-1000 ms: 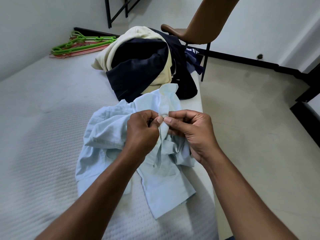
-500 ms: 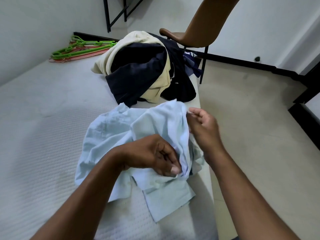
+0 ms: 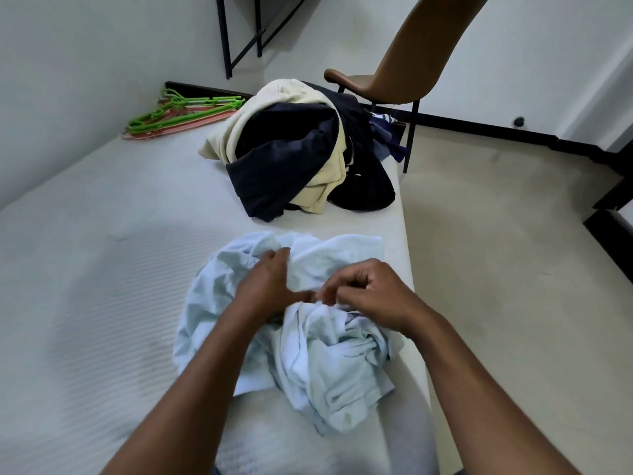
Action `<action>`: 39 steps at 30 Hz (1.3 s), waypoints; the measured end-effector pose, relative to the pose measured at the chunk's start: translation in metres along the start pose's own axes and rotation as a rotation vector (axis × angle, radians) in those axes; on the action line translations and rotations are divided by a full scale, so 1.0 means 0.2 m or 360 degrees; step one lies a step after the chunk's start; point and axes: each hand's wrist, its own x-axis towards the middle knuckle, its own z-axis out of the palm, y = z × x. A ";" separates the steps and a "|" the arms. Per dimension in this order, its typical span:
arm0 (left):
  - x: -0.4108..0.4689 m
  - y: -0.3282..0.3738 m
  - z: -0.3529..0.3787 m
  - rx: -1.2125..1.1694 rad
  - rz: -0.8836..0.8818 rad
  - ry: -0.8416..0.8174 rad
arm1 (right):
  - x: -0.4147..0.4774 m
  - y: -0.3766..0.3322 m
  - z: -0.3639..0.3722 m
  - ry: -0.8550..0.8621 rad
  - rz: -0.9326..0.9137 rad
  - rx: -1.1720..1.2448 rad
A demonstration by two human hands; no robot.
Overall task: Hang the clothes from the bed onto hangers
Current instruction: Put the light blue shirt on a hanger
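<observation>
A crumpled light blue shirt (image 3: pixel 329 365) lies near the right edge of the white bed (image 3: pixel 85 303). My left hand (image 3: pixel 267 289) grips a fold of the shirt at its middle, with the thumb pointing right. My right hand (image 3: pixel 373 296) has its fingers curled into the fabric right beside it. Behind the shirt sits a pile of clothes (image 3: pixel 298 156), cream and dark navy. Green and pink hangers (image 3: pixel 178 114) lie in a stack at the bed's far left corner by the wall.
A brown chair (image 3: pixel 407 60) on black legs stands past the pile at the bed's far end. Beige floor (image 3: pixel 513 269) runs along the bed's right side. A black metal frame (image 3: pixel 239 32) leans by the far wall.
The shirt has been bunched into a heap. My left hand moved up to the shirt's middle and my right hand came down and in to meet it. The view tilted lower.
</observation>
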 end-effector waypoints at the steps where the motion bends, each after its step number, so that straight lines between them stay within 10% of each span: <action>1: 0.00 0.01 0.01 0.0028 0.0018 0.0011 | 0.01 0.02 -0.01 0.0228 0.0008 -0.0056; 4: -0.05 0.02 0.00 0.0050 -0.0035 0.0061 | 0.04 0.14 -0.02 0.0709 0.0057 -0.0515; 9: -0.22 -0.04 -0.05 -0.0158 0.0057 0.0356 | 0.02 0.20 0.10 0.0630 0.0420 -0.0513; 18: -0.37 -0.27 -0.46 -0.0462 -0.0081 0.0960 | 0.08 -0.32 0.32 -0.0055 -0.0201 -0.1086; 27: -0.58 -0.24 -0.68 -0.0226 0.0335 0.0889 | 0.14 -0.79 0.35 0.0412 -0.0842 -0.1060; 34: -0.57 -0.31 -1.03 -0.0459 0.0026 0.1498 | 0.14 -0.91 0.17 0.0571 -0.0771 -0.1360; 39: -0.50 -0.34 -1.05 -0.0304 0.0183 0.0993 | 0.23 -0.80 0.15 0.0669 -0.0645 -0.1266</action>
